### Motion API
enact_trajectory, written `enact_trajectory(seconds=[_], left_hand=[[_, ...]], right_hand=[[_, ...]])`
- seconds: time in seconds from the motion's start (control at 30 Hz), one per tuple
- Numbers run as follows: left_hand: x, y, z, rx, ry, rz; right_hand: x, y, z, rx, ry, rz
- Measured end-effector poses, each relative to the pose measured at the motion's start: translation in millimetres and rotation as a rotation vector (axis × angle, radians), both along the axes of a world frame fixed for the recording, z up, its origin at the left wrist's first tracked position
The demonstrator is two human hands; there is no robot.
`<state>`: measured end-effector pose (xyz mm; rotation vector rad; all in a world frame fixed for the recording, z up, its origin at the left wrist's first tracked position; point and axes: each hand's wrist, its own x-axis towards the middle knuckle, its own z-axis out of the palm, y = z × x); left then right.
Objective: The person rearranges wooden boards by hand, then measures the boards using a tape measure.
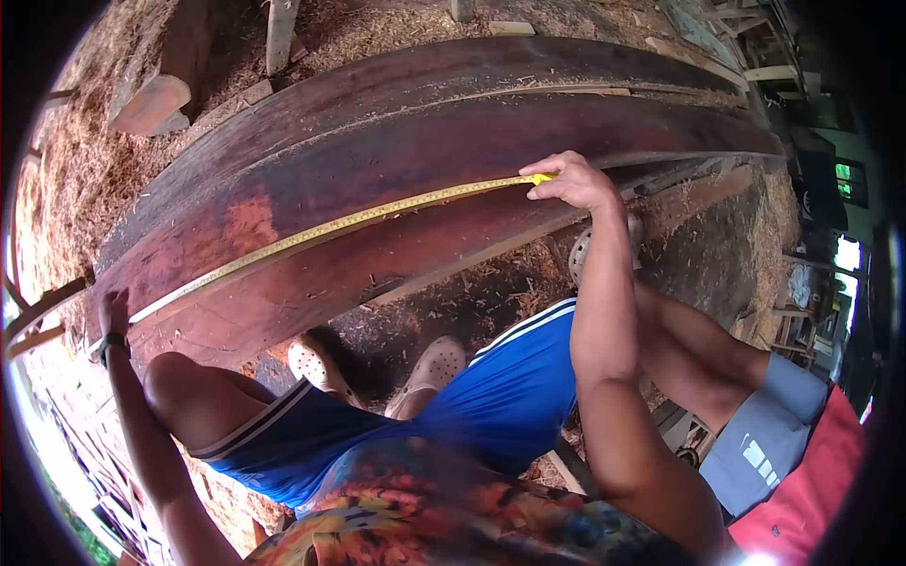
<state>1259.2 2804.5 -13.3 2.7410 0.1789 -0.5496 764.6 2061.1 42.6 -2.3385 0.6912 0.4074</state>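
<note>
A yellow tape measure (349,222) is stretched along the edge of a long, reddish-brown wooden plank (377,160). My right hand (576,181) pinches the yellow end of the tape between thumb and fingers, above the middle-right of the plank. At the plank's far left end, my left hand (114,309) is closed at the other end of the tape; its fingers are dark and small in view. Just below the tape lies another reddish plank (368,269). A wristband (111,341) is on my left wrist.
Another dark plank (415,71) lies beyond. A cut log (156,99) and a wooden post (281,38) stand at the upper left amid wood shavings (57,208). Close on my right sits another person in grey shorts (760,424). My clogs (321,368) rest below the planks.
</note>
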Motion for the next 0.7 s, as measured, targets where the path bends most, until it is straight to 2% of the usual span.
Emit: enact_trajectory(seconds=[0.03, 0.1, 0.17, 0.23, 0.27, 0.3, 0.33, 0.37, 0.4, 0.47, 0.57, 0.7], left_hand=[[-28, -56, 35, -0.091, 0.063, -0.104], [-56, -118, 68, -0.168, 0.130, -0.481], [-97, -179, 84, -0.145, -0.111, -0.813], [-163, -249, 99, -0.296, -0.117, -0.834], [-184, -269, 100, -0.281, 0.063, -0.875], [-194, -274, 74, -0.379, 0.282, -1.028], [-216, -289, 74, -0.161, 0.471, -1.143], [-235, -302, 72, 0.031, 0.515, -1.302], [-253, -316, 80, 0.094, 0.546, -1.483], [-283, -330, 83, 0.230, 0.619, -1.587], [-298, -330, 68, 0.158, 0.678, -1.711], [-290, -334, 65, 0.146, 0.559, -1.509]], right_hand=[[-1, -1, -7, -0.034, -0.002, 0.006], [11, 9, 13, -0.010, 0.032, -0.039], [20, 15, 23, 0.004, 0.049, -0.095], [23, 15, 21, -0.037, 0.051, -0.089], [26, 16, 19, -0.055, 0.052, -0.088], [27, 14, 15, -0.042, 0.047, -0.079], [26, 11, 10, -0.031, 0.042, -0.071], [25, 9, 7, -0.024, 0.039, -0.065], [25, 11, 9, -0.035, 0.044, -0.076], [26, 15, 13, -0.060, 0.054, -0.091], [21, 12, 1, -0.128, -0.024, -0.042], [15, 10, -8, -0.159, -0.198, -0.078]])
